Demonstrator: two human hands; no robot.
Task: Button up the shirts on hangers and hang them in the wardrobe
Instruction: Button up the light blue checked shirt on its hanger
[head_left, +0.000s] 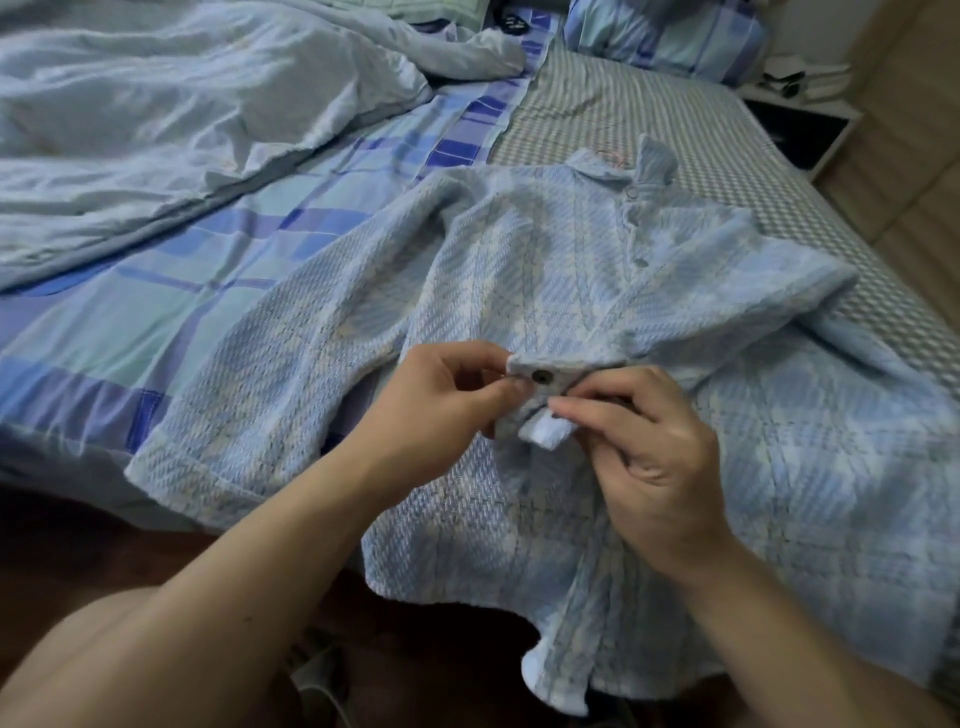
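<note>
A light blue woven shirt (530, 270) lies spread on the bed, collar at the far end, hem hanging over the near edge. A thin hanger hook (610, 152) shows at the collar. Several small buttons run down the placket toward me. My left hand (441, 400) pinches the placket edge beside a dark button (542, 376). My right hand (649, 447) pinches the other fold of the placket just right of that button. Both hands lift the cloth slightly off the bed.
The bed carries a blue plaid sheet (218, 260), a crumpled pale duvet (182, 104) at the left, a grey checked sheet (649, 98) on the right side and a pillow (670, 36) at the head. A white nightstand (800, 114) stands at the far right. Dark floor lies below.
</note>
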